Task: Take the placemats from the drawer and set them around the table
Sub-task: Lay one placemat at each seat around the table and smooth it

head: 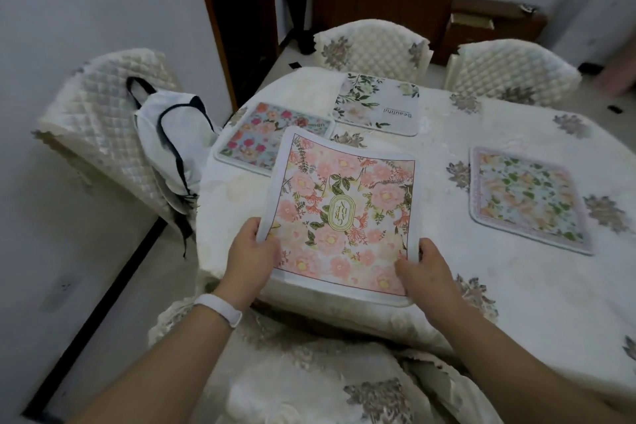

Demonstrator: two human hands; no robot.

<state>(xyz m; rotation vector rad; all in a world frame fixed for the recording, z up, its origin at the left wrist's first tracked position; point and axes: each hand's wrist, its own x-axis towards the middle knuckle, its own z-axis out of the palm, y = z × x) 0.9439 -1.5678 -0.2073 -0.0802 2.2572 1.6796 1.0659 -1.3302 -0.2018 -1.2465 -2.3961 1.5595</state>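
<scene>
Both hands (339, 260) grip the pink placemat (344, 217) over the table (516, 286) edge

Single head view, high, facing forward-down, close over table (516, 286) near edge.

Cream-clothed table (481, 303) with three flat placemats: blue-pink placemat (254, 138), white leafy placemat (377, 103), green-orange placemat (528, 198).

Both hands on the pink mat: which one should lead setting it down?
Right hand, probably: it holds the pink mat over bare tablecloth, while the left hand sits at the table's corner, near the blue mat.
</scene>
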